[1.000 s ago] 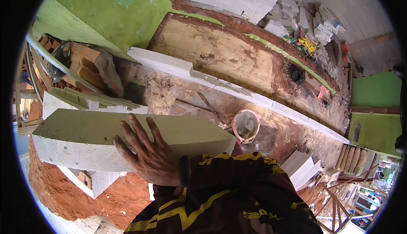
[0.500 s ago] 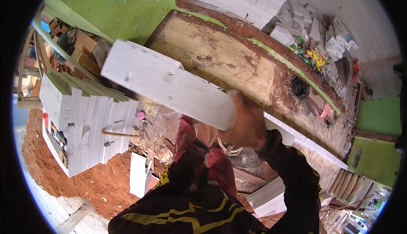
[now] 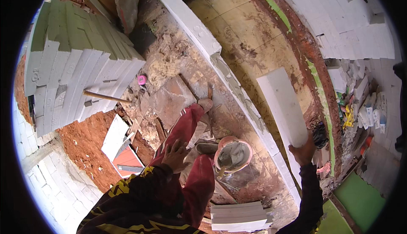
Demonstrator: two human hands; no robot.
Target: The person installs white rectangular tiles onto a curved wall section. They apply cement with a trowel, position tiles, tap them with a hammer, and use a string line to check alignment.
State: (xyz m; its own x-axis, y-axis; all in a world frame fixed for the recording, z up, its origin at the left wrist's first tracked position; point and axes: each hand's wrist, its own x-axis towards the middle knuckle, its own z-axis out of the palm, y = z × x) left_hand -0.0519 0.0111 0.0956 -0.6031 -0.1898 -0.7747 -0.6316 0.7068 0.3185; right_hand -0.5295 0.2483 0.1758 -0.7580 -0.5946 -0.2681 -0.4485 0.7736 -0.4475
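Observation:
My right hand [image 3: 303, 150] is closed round the near end of a long white lightweight block [image 3: 283, 106]. The block slants away over the tiled floor, on the far right side of a low white block wall [image 3: 188, 19]; whether its far end rests on anything I cannot tell. Grey mortar [image 3: 241, 87] lies along the wall's top, beyond a block at the far left end. My left hand [image 3: 174, 156], empty with fingers spread, is over my thigh in red trousers. By my foot stands a pinkish bucket [image 3: 217, 157] holding grey mortar and a trowel [image 3: 221, 173].
A tall stack of white blocks [image 3: 63, 72] stands left, with a wooden handle [image 3: 106, 97] sticking out. A pink tape measure [image 3: 141, 80] lies beside it. More blocks [image 3: 237, 217] lie at the bottom. Rubble and bags [image 3: 369, 111] lie right, below another white block stack [image 3: 352, 30].
The block has swung from in front of me to the right, beyond the low wall. My left hand has come away to the left, and my view has shifted.

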